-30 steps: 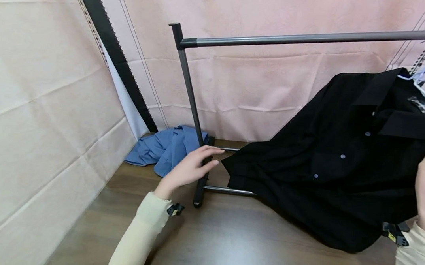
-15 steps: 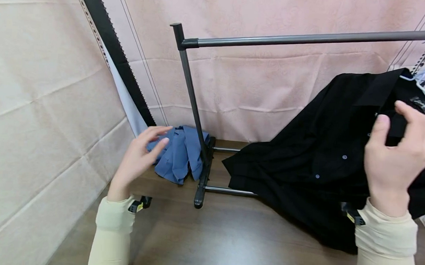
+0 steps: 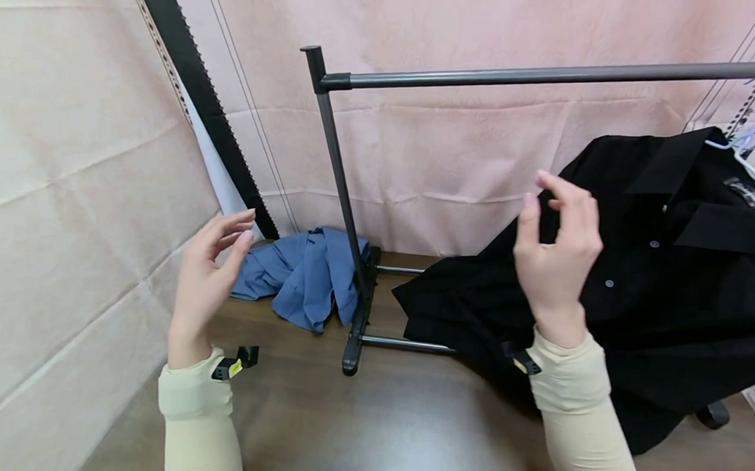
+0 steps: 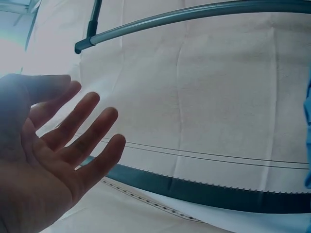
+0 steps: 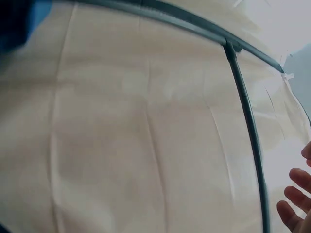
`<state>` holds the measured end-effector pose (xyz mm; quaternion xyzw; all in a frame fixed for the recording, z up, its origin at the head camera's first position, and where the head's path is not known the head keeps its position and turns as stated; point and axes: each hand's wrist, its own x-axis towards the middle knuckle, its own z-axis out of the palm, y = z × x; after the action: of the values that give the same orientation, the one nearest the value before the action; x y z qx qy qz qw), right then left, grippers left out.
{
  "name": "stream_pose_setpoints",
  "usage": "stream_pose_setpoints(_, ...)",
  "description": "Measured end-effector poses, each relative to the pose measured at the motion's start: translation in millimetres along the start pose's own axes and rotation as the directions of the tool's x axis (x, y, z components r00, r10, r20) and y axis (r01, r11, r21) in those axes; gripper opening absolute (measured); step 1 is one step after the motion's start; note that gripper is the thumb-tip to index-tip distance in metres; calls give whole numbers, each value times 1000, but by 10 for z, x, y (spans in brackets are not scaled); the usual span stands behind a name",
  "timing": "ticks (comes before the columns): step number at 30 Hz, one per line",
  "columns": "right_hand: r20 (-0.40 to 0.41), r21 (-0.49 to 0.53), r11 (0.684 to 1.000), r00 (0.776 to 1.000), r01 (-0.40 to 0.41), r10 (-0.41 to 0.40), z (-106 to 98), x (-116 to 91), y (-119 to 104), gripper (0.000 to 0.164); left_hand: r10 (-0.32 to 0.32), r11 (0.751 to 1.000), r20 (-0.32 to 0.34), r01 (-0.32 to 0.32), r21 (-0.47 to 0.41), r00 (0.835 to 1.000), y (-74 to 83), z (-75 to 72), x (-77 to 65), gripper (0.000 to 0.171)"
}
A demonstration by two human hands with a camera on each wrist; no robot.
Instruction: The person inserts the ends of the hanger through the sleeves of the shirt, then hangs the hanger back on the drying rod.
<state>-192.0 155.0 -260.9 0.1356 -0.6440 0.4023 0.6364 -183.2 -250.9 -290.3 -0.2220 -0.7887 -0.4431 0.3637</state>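
Both hands hold nothing. My left hand (image 3: 207, 277) hovers with relaxed, slightly bent fingers, left of a crumpled blue garment (image 3: 309, 275) lying on the wooden surface. In the left wrist view that hand (image 4: 68, 150) shows its fingers spread. My right hand (image 3: 557, 254) is raised, thumb and fingers apart, overlapping the sleeve side of a black button-up shirt (image 3: 639, 331) in the head view. This shirt hangs from a pale hanger (image 3: 750, 167) at the far right, its sleeve spread out to the left. Only fingertips (image 5: 296, 194) of the right hand show in its wrist view.
A dark metal clothes rack stands behind, with a top rail (image 3: 517, 76), a left post (image 3: 339, 163) and low crossbars (image 3: 407, 343). Pale pink cloth (image 3: 450, 154) hangs behind it, and cream cloth (image 3: 71, 145) borders the left side. The wooden surface (image 3: 375, 432) lies in front.
My right hand has moved left, away from the black shirt's collar area. My left hand has drawn back left from the rack's post, past the blue garment. The shirt stays hanging about where it was.
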Motion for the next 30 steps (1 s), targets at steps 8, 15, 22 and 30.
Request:
stream_pose_setpoints(8, 135, 158, 987, 989, 35, -57, 463, -485, -56, 22, -124, 989, -70, 129, 70, 990, -249, 91, -30, 32)
stream_pose_setpoints(15, 334, 265, 964, 934, 35, -126, 938, -986, -7, 26, -261, 962, -71, 265, 61, 963, -688, 150, -51, 34)
stream_pose_setpoints(22, 452, 335, 942, 877, 2, -163, 1281, -1392, -70, 29, -373, 924, -20, 374, 84, 927, -1006, 223, -111, 43)
stream_pose_setpoints(30, 578, 382, 923, 792, -54, -193, 1562, -1747, -175, 39, -509, 854, 121, 482, 197, 852, -1440, 349, -256, 53)
